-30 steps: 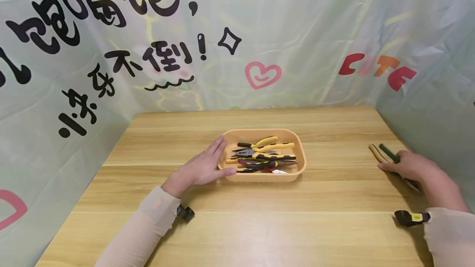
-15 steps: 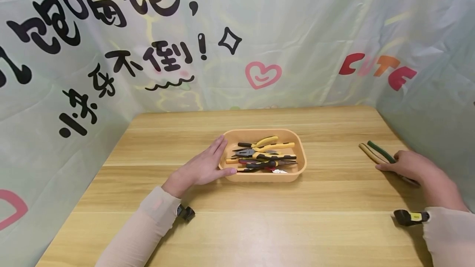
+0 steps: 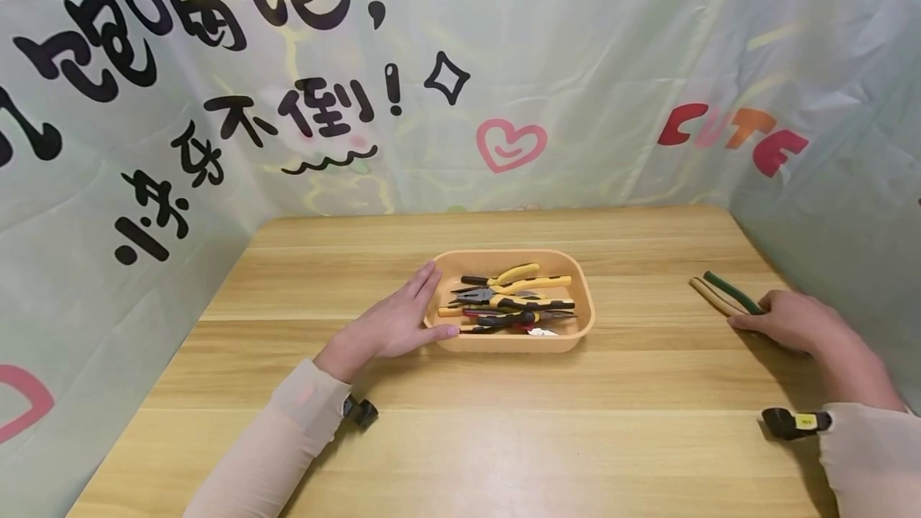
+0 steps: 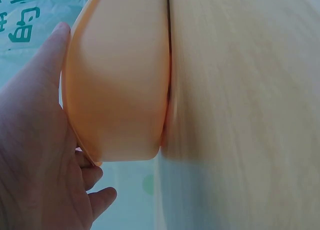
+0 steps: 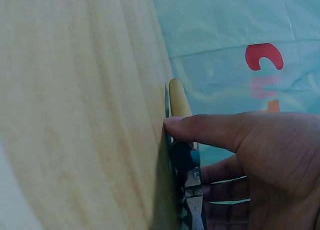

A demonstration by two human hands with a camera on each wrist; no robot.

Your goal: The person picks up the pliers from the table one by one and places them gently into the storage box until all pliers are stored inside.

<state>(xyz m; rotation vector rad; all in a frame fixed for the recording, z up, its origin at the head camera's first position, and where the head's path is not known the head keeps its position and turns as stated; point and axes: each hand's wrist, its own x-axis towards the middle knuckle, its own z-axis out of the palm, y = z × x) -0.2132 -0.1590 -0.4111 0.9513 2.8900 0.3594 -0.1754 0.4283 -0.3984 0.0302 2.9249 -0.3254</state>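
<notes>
My left hand (image 3: 392,320) rests at the left end of a peach plastic basket (image 3: 586,310), fingers stretched along its side and thumb on the front rim. The left wrist view shows the thumb (image 4: 50,52) against the basket's outer wall (image 4: 120,89). Several pliers (image 3: 532,304) with yellow-and-black handles lie inside. At the right, my right hand (image 3: 799,322) holds a pair of pliers with one green and one tan handle (image 3: 719,298), thumb across them. Seen from the right wrist, the pliers' metal head (image 5: 195,190) lies below the thumb, partly hidden by the hand.
The wooden table (image 3: 504,422) runs back to a pale printed cloth (image 3: 576,62) that hangs behind and along both sides. The basket stands near the table's middle, left of the held pliers. A small black camera (image 3: 795,424) sits at the right wrist.
The green-and-tan pliers have shifted left and slightly away from me in my right hand, showing more of their handles. The left hand and the basket stay where they were.
</notes>
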